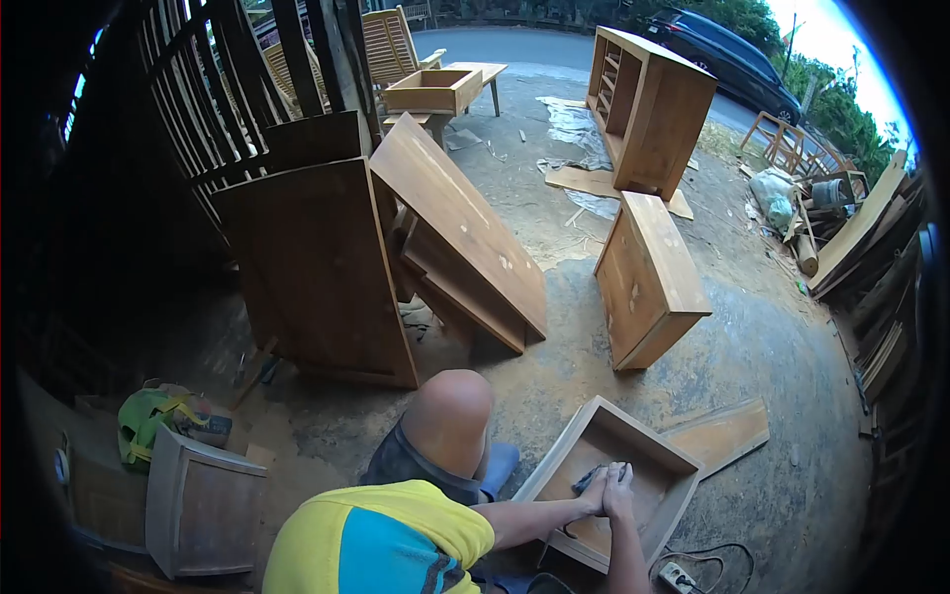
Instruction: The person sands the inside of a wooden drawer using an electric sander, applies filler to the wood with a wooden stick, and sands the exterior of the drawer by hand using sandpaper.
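Note:
Both of my hands are together inside a wooden drawer (pixel 690 457) that lies open side up on the floor in front of me. My left hand (pixel 594 493) is closed, and a dark grey crumpled piece (pixel 582 482) sticks out at its fingers, low over the drawer's bottom. My right hand (pixel 618 483) is closed too, pressed against the left one, and I cannot tell what is in it. A flat wooden board (pixel 732 436) lies beside the drawer's far right corner.
A power strip (pixel 677 577) with cords lies right of the drawer. Ahead stand a drawer on end (pixel 643 287) and a tall cabinet (pixel 663 119). Large wooden panels (pixel 317 267) lean at left, near a green bag (pixel 143 426). Scrap wood (pixel 861 238) is piled at right.

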`<action>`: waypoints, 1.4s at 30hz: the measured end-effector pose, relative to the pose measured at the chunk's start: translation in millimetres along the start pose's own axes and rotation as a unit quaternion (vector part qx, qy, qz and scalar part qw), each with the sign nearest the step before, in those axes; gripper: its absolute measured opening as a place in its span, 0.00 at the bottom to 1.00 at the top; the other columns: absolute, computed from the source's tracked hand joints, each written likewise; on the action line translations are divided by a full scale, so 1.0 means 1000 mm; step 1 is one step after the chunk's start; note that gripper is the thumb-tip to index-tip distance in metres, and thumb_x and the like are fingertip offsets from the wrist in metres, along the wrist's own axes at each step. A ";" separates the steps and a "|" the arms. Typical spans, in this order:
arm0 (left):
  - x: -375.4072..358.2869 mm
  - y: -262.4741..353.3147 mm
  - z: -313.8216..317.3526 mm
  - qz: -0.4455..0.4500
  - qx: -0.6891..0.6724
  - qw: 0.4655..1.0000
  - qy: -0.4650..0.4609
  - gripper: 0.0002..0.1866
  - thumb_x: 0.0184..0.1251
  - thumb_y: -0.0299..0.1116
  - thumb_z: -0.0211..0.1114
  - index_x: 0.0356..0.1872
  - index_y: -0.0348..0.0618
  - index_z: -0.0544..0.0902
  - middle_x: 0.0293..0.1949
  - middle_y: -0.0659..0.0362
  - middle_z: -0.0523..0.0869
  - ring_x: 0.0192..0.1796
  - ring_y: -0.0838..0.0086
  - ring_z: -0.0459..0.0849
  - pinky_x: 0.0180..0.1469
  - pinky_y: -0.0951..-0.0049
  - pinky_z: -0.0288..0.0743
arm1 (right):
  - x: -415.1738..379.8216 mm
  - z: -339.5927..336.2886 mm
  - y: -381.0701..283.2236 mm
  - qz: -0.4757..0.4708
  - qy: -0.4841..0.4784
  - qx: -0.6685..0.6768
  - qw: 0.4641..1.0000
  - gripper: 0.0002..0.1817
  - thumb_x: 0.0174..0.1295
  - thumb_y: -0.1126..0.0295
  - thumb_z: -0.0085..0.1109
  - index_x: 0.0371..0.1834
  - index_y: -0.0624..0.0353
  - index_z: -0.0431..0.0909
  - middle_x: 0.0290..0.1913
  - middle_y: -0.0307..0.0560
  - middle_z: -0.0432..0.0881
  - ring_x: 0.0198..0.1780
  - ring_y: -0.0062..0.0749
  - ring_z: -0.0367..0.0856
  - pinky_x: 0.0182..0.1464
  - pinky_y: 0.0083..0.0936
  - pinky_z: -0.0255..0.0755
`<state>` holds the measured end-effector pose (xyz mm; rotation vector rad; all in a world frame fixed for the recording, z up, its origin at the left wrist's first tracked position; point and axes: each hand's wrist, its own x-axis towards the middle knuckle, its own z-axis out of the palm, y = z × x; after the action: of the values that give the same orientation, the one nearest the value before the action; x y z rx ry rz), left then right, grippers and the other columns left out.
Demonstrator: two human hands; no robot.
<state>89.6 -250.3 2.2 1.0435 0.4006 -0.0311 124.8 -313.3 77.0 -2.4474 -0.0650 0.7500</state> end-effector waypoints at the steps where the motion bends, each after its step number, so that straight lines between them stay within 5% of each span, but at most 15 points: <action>1: -0.002 -0.015 0.003 0.071 0.123 0.990 0.007 0.25 0.88 0.37 0.48 0.81 0.47 0.67 0.72 0.51 0.79 0.74 0.61 0.76 0.78 0.59 0.67 | 0.001 0.001 -0.001 -0.003 0.003 -0.004 1.000 0.48 0.78 0.32 0.45 0.89 0.52 0.48 0.73 0.78 0.74 0.74 0.74 0.74 0.77 0.55 0.64; 2: 0.003 -0.020 -0.003 0.100 0.244 0.965 -0.018 0.26 0.88 0.37 0.49 0.81 0.46 0.67 0.69 0.50 0.82 0.71 0.60 0.80 0.75 0.58 0.72 | 0.003 0.007 0.008 0.008 0.031 0.029 0.999 0.48 0.77 0.33 0.47 0.89 0.52 0.49 0.73 0.78 0.74 0.74 0.74 0.74 0.77 0.55 0.65; 6: -0.020 0.025 -0.023 0.001 0.213 0.974 -0.074 0.27 0.80 0.30 0.57 0.77 0.43 0.72 0.62 0.47 0.87 0.61 0.52 0.87 0.69 0.55 0.78 | -0.003 0.012 0.048 0.042 0.111 0.129 0.985 0.47 0.75 0.36 0.54 0.88 0.52 0.52 0.72 0.77 0.75 0.73 0.73 0.74 0.77 0.54 0.65; 8: -0.026 0.047 -0.046 0.155 0.421 0.885 -0.126 0.24 0.76 0.24 0.58 0.71 0.38 0.77 0.59 0.41 0.86 0.63 0.48 0.85 0.68 0.52 0.77 | -0.006 0.000 0.059 0.026 0.170 0.007 0.985 0.48 0.69 0.43 0.65 0.86 0.50 0.55 0.71 0.74 0.76 0.72 0.69 0.76 0.75 0.54 0.67; 11: -0.052 0.107 -0.079 0.268 0.420 0.867 -0.010 0.27 0.69 0.24 0.63 0.71 0.41 0.78 0.64 0.43 0.83 0.64 0.44 0.84 0.67 0.50 0.77 | 0.018 -0.019 0.081 0.045 0.179 -0.039 0.982 0.49 0.61 0.52 0.73 0.84 0.46 0.57 0.68 0.76 0.75 0.67 0.69 0.79 0.71 0.55 0.71; 13: -0.053 0.123 -0.104 0.356 0.509 0.772 0.140 0.31 0.72 0.29 0.65 0.76 0.39 0.71 0.70 0.38 0.76 0.70 0.43 0.79 0.71 0.49 0.75 | 0.018 -0.025 0.073 0.067 0.165 -0.096 0.979 0.50 0.56 0.57 0.76 0.83 0.41 0.59 0.65 0.76 0.74 0.64 0.70 0.79 0.71 0.54 0.73; 14: -0.050 0.124 -0.111 0.353 0.507 0.773 0.142 0.31 0.72 0.29 0.65 0.76 0.39 0.71 0.70 0.38 0.76 0.70 0.43 0.79 0.71 0.49 0.75 | 0.017 -0.024 0.062 0.044 0.149 -0.118 0.981 0.51 0.54 0.57 0.76 0.82 0.41 0.60 0.65 0.76 0.73 0.64 0.70 0.79 0.71 0.53 0.73; 16: -0.054 0.108 -0.120 0.163 0.548 0.786 0.236 0.37 0.76 0.36 0.65 0.81 0.38 0.62 0.74 0.32 0.70 0.73 0.38 0.74 0.73 0.47 0.72 | 0.007 -0.012 0.027 -0.010 0.106 -0.127 0.986 0.53 0.49 0.59 0.76 0.82 0.40 0.60 0.63 0.73 0.73 0.62 0.69 0.80 0.70 0.53 0.75; 19: -0.053 0.095 -0.134 0.008 0.485 0.874 0.042 0.41 0.81 0.45 0.61 0.84 0.37 0.54 0.70 0.27 0.74 0.70 0.32 0.77 0.72 0.44 0.73 | -0.011 0.024 -0.032 -0.127 0.035 -0.138 0.982 0.55 0.51 0.60 0.77 0.85 0.36 0.57 0.62 0.67 0.71 0.60 0.69 0.81 0.65 0.54 0.80; 22: -0.054 0.093 -0.130 -0.016 0.476 0.878 0.054 0.39 0.84 0.47 0.56 0.85 0.39 0.53 0.66 0.26 0.79 0.66 0.31 0.81 0.68 0.43 0.76 | -0.007 0.041 -0.031 -0.157 0.002 -0.145 0.977 0.59 0.49 0.64 0.79 0.85 0.46 0.53 0.62 0.68 0.73 0.59 0.74 0.81 0.62 0.57 0.80; 24: -0.048 0.074 -0.134 0.052 0.461 0.882 0.081 0.36 0.85 0.43 0.56 0.84 0.37 0.56 0.68 0.27 0.77 0.68 0.34 0.80 0.71 0.45 0.74 | -0.008 0.023 -0.009 -0.163 0.003 -0.197 0.967 0.58 0.51 0.60 0.80 0.84 0.53 0.53 0.64 0.65 0.73 0.61 0.70 0.83 0.62 0.54 0.81; 25: -0.051 0.069 -0.132 0.109 0.469 0.870 0.108 0.36 0.84 0.44 0.55 0.84 0.37 0.56 0.59 0.26 0.82 0.59 0.30 0.84 0.63 0.40 0.77 | -0.009 0.008 0.004 -0.130 -0.019 -0.237 0.963 0.57 0.51 0.60 0.80 0.83 0.52 0.54 0.64 0.65 0.73 0.60 0.70 0.83 0.63 0.54 0.81; 30: -0.046 0.060 -0.135 0.104 0.445 0.881 0.124 0.35 0.84 0.46 0.55 0.84 0.40 0.60 0.68 0.27 0.76 0.67 0.33 0.79 0.70 0.44 0.73 | -0.010 -0.045 0.046 -0.049 -0.020 -0.320 0.946 0.51 0.52 0.67 0.79 0.80 0.45 0.59 0.64 0.63 0.74 0.58 0.65 0.86 0.61 0.53 0.83; 35: -0.042 0.057 -0.141 0.109 0.446 0.881 0.114 0.32 0.88 0.48 0.48 0.84 0.43 0.61 0.70 0.32 0.76 0.69 0.34 0.78 0.71 0.44 0.72 | -0.017 -0.018 0.022 -0.176 -0.038 -0.338 0.924 0.45 0.54 0.79 0.71 0.77 0.39 0.66 0.63 0.58 0.73 0.57 0.63 0.84 0.59 0.52 0.84; 42: -0.048 0.058 -0.141 0.112 0.335 0.929 0.107 0.30 0.91 0.49 0.40 0.83 0.44 0.67 0.71 0.38 0.79 0.73 0.47 0.79 0.75 0.52 0.70 | 0.000 0.027 -0.056 -0.328 -0.100 -0.374 0.862 0.39 0.59 0.78 0.68 0.75 0.39 0.70 0.63 0.55 0.74 0.57 0.57 0.84 0.58 0.49 0.83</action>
<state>13.7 -109.2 4.8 1.7760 0.4789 0.1626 116.6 -252.5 88.9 -2.7124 -1.4343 0.7265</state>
